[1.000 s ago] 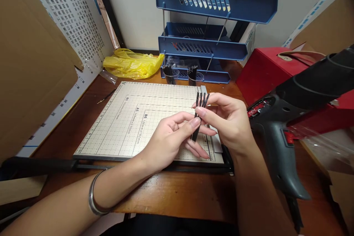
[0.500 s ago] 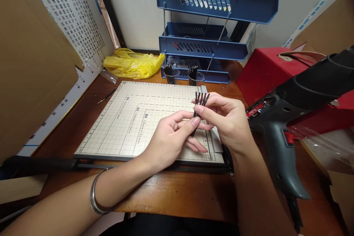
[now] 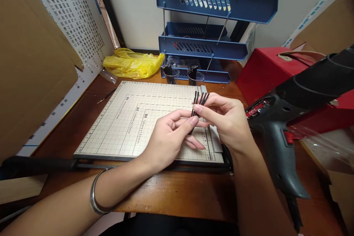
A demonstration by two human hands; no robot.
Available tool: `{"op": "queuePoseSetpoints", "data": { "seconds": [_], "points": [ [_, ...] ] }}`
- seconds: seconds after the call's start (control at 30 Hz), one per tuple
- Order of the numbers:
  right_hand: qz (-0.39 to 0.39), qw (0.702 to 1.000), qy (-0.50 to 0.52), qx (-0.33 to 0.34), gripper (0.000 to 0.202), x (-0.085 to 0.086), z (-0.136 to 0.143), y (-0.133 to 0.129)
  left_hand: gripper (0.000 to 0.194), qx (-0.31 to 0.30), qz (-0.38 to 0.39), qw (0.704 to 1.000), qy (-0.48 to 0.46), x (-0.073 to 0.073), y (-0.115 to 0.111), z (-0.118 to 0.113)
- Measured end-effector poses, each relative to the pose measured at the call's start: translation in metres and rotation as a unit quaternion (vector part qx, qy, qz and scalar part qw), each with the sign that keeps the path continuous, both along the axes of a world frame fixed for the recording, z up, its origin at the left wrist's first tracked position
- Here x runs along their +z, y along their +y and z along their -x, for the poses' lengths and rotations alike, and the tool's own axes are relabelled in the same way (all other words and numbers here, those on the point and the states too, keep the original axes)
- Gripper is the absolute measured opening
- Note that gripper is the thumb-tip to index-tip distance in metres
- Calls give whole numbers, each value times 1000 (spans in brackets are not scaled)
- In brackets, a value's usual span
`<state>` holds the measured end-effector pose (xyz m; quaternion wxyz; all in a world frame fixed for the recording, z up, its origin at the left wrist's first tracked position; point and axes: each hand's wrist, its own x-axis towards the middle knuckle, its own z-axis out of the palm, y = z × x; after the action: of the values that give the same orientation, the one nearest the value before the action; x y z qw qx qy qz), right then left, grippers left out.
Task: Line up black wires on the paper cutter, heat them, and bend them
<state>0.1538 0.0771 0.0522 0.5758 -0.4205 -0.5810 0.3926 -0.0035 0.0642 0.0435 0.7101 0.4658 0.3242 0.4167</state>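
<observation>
Several thin black strips (image 3: 202, 97), perhaps short wires or tubes, are fanned out at their upper ends between my two hands. My left hand (image 3: 173, 136) pinches the lower part of the bundle between thumb and fingers. With thumb and forefinger, my right hand (image 3: 228, 120) grips the same strips higher up. Both hands are over the right part of a cream paper cutter (image 3: 110, 129) printed with a grid and size marks. Fingers partly hide the middle of the strips.
Two clear cups (image 3: 172, 77) of black strips stand behind the cutter, before a blue tiered tray rack (image 3: 203, 46). A yellow plastic bag (image 3: 132, 64) lies back left. At right are a heat gun (image 3: 276, 143) and a red box (image 3: 265, 66). The cutter's black handle (image 3: 41, 164) extends left.
The strips have shifted slightly left in my fingers, and their upper ends now split into two groups with a gap. Both hands stay nearly in place.
</observation>
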Motion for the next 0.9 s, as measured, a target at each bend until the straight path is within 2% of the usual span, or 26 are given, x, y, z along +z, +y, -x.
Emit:
{"op": "queuePoseSetpoints", "data": {
  "seconds": [0.1,0.2,0.27,0.37,0.47,0.7,0.9],
  "points": [
    [48,999,-9,4,16,-1,1,0,23,11,-7,1000,6,0,1,0],
    [77,997,4,-13,28,-2,4,-2,23,32,-13,999,19,0,1,0],
    [32,998,-1,-49,31,-1,6,-3,24,46,-15,998,34,1,0,0],
    [-61,990,-61,-110,17,-1,9,-5,26,62,-21,997,49,1,0,1],
    [-106,977,-125,-140,3,-2,10,-7,28,71,-26,996,52,0,1,1],
    [-91,972,-146,-163,3,-3,11,-6,28,84,-31,995,49,-1,2,1],
    [-66,976,-140,-155,8,-2,11,-7,31,87,-26,995,48,-2,3,1]
  ]
}}
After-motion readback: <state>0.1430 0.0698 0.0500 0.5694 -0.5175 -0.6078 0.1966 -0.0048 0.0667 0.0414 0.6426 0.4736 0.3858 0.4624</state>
